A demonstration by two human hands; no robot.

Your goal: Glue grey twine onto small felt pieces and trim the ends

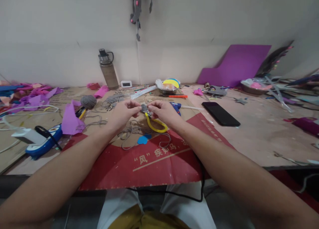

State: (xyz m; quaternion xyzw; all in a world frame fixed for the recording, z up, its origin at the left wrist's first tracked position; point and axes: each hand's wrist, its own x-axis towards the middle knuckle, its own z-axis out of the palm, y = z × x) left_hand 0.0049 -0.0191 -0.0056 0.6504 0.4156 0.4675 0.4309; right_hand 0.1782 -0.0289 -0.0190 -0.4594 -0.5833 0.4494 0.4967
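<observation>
Near the middle of the table, my left hand [127, 112] and my right hand [161, 112] come close together with their fingers pinched. Between the fingertips is a small grey piece [144, 107], which both hands seem to hold. Yellow-handled scissors [157, 126] lie just below the hands, their blades partly hidden. Loose grey yarn [129, 131] curls over the cardboard below, beside blue cut pieces [144, 139]. Right behind my right hand is a blue glue gun [176, 107], partly covered.
A red cardboard sheet [159, 169] lies at the front edge. A phone [220, 114] rests to the right. On the left are a power strip [45, 144], purple felt [72, 119] and a yarn ball [88, 102]. A bottle [109, 71] and bowl [167, 89] stand behind.
</observation>
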